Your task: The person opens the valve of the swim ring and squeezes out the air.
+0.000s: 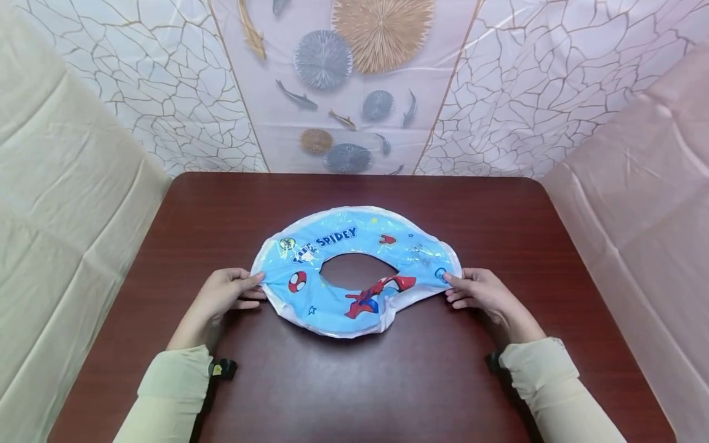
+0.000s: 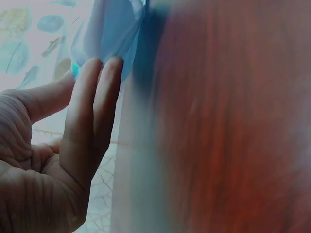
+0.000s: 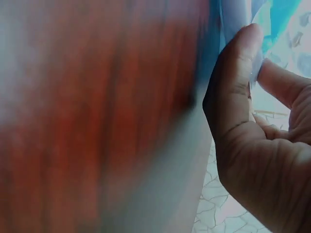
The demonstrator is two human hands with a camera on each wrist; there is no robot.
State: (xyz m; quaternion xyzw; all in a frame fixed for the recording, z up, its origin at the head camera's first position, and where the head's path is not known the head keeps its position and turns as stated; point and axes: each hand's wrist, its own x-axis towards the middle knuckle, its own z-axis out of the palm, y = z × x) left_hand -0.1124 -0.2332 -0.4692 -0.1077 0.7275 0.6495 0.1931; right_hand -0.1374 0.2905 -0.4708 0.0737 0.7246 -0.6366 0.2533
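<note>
A limp swim ring (image 1: 343, 314), light blue with a white edge, spans the space between both hands over the middle of the table. It bears "SPIDEY" lettering and a red-and-blue cartoon figure, and its lower right edge is folded in. My left hand (image 1: 227, 292) pinches the ring's left edge, thumb on top and fingers beneath. At the opposite edge my right hand (image 1: 482, 292) pinches it the same way. In the left wrist view, the ring's pale underside (image 2: 109, 29) meets the fingertips. The right wrist view shows the ring's edge (image 3: 235, 19) between thumb and fingers.
The dark red-brown table (image 1: 354, 394) has rounded far corners. Behind it hangs a patterned cloth (image 1: 343, 111); pale padded panels flank it at left (image 1: 66, 215) and right (image 1: 637, 203). Dark straps show at both cuffs.
</note>
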